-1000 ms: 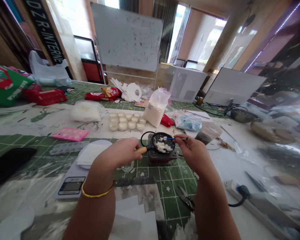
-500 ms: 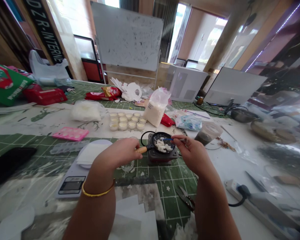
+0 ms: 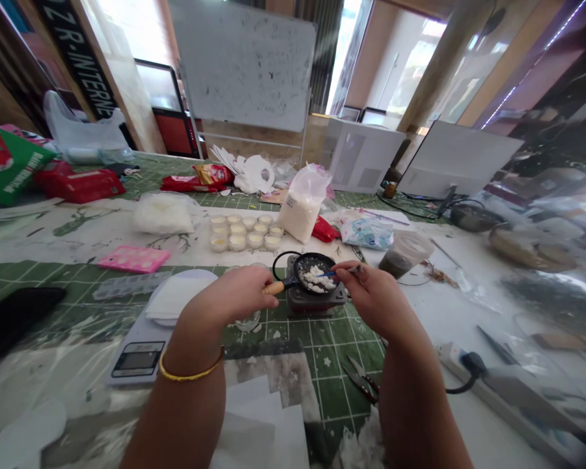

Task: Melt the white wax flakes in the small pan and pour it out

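Note:
A small black pan (image 3: 308, 264) with white wax lumps (image 3: 317, 278) in it sits on a little dark heater (image 3: 317, 299) on the green cutting mat. My left hand (image 3: 234, 296) is closed round the pan's wooden handle (image 3: 275, 287). My right hand (image 3: 374, 293) pinches a thin blue stick (image 3: 333, 273), whose tip reaches into the white lumps in the pan.
Behind the pan stand several small filled candle cups (image 3: 247, 232), a bag of white granules (image 3: 303, 207) and a plastic cup of dark stuff (image 3: 401, 255). A digital scale (image 3: 141, 348) with a white dish lies at the left, scissors (image 3: 359, 381) and a power strip (image 3: 473, 371) at the right.
The blue stick's tip has moved a little within the pan and the white lumps have shifted. Both hands stay where they were; the view has tipped slightly.

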